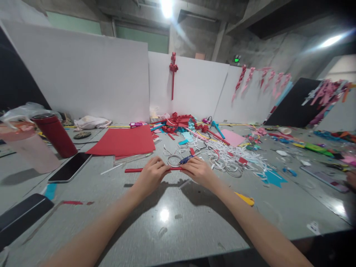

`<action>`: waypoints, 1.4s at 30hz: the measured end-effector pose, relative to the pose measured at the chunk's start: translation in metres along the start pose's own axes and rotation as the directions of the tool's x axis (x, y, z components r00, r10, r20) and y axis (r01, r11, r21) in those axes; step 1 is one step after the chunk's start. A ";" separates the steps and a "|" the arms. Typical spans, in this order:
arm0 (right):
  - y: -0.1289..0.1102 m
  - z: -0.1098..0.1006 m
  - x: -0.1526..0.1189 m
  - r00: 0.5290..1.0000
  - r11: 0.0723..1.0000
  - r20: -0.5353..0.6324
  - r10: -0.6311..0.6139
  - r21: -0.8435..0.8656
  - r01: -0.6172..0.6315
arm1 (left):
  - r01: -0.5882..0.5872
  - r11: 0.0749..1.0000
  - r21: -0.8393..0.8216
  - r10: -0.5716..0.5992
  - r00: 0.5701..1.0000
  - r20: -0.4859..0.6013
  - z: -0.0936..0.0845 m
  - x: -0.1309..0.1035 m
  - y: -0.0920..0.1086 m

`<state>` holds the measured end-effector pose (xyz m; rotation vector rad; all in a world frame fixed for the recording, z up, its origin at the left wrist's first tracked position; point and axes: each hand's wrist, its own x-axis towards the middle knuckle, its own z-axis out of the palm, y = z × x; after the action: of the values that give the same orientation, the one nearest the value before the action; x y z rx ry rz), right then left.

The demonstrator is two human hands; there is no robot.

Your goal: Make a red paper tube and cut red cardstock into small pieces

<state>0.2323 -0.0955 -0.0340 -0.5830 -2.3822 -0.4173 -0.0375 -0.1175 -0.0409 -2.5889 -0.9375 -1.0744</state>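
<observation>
A thin red paper tube [133, 170] lies level just above the grey table, pinched in both of my hands. My left hand [152, 172] has its fingers closed around the tube's middle, with a length sticking out to the left. At the tube's right end, my right hand [198, 170] grips it between thumb and fingers. Right behind my right hand is a dark blue object [186, 159], partly hidden by the fingers. Beyond my left hand lies a stack of red paper sheets [125, 141].
White paper scraps [236, 155] and rings of tape spread behind my right hand. A yellow-handled tool [244, 198] lies by my right forearm. On the left stand a red flask [57, 137] and a pink cup [30, 148], near a phone [71, 167] and a black case [25, 218].
</observation>
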 end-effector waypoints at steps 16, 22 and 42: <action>-0.035 -0.002 0.017 0.992 0.995 0.123 -0.040 -0.090 0.052 | -0.010 1.000 -0.011 0.010 1.000 0.027 -0.001 0.002 0.013; -0.011 0.000 0.006 0.992 0.987 0.122 -0.043 -0.149 0.061 | 0.031 0.999 -0.034 -0.032 0.999 -0.028 0.001 0.002 -0.002; 0.027 -0.012 -0.007 0.997 0.990 0.035 -0.069 -0.121 0.073 | 0.152 0.982 -0.114 -0.152 0.988 0.006 -0.001 0.000 -0.019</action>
<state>0.2565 -0.0794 -0.0258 -0.5641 -2.4242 -0.5927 -0.0498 -0.1029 -0.0420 -2.6410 -1.1202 -1.2029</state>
